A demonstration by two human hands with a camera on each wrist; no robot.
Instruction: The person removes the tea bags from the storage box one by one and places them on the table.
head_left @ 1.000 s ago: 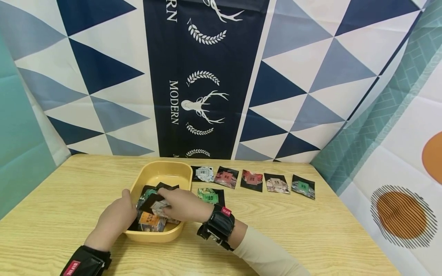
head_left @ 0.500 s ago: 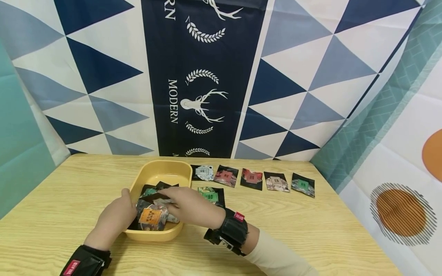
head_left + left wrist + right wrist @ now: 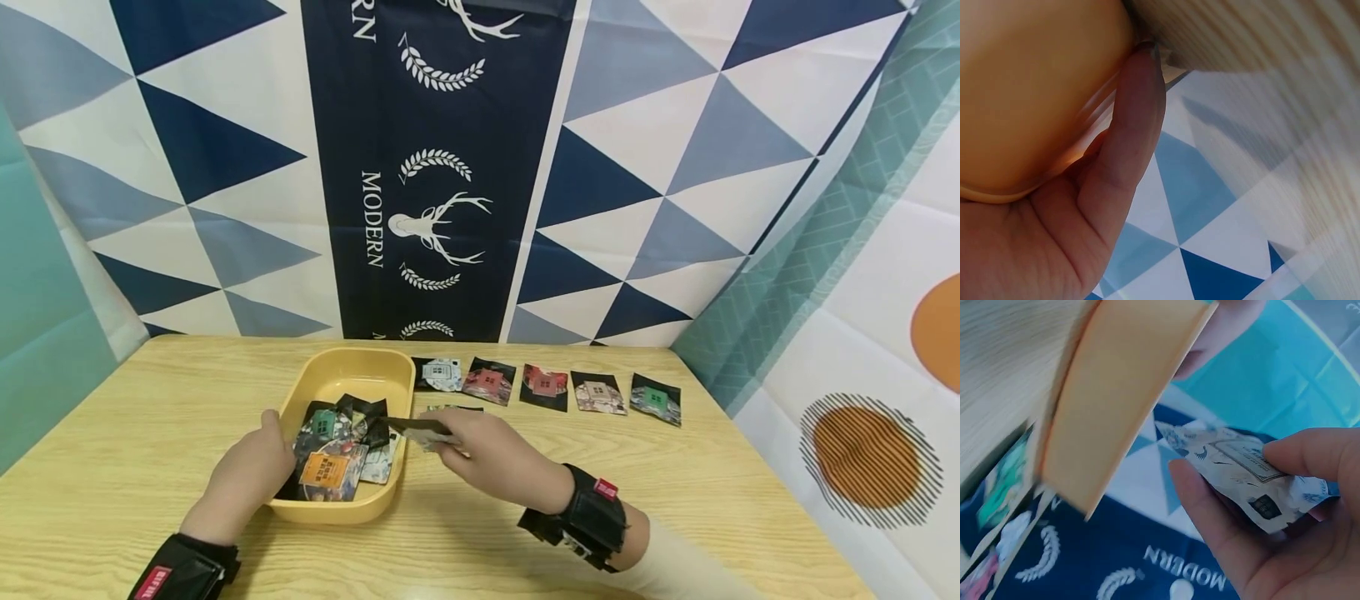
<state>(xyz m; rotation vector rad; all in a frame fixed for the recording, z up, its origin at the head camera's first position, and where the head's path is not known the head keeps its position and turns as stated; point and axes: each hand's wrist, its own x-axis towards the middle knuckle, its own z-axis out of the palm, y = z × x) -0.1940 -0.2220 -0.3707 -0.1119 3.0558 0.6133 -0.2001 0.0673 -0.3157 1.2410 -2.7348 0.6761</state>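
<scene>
The right hand (image 3: 498, 454) grasps a single packet (image 3: 1222, 456), pinching it between thumb and fingers at three o'clock of the yellow bin (image 3: 288, 504). The right-wrist view shows the packet's pale face, with a framed label and a small dark square — the thumb presses on the label's edge. In the head view the packet is tilted nearly edge-on, its dark tip reaching over the bin's three o'clock rim; whether it touches that rim I cannot tell. The left hand (image 3: 243, 471) grips the bin's side at about eight o'clock, and the left-wrist view shows its fingers lying along the outer wall. More packets lie overlapping in the bin: the orange one (image 3: 324, 470) at seven o'clock, the green one (image 3: 324, 425) at ten, a black one (image 3: 375, 429) towards two and a white one (image 3: 377, 467) at four to five. Between two and three o'clock of the bin, a row of five runs across the table (image 3: 180, 392): blue-white (image 3: 441, 375), pink (image 3: 489, 381), red (image 3: 545, 385), beige (image 3: 598, 392) and dark green (image 3: 656, 398). Another packet sits just this side of the row's near end — mostly hidden behind the right hand. Each wrist wears a black strap (image 3: 592, 518), and a patterned backdrop (image 3: 217, 167) hangs at twelve o'clock.
</scene>
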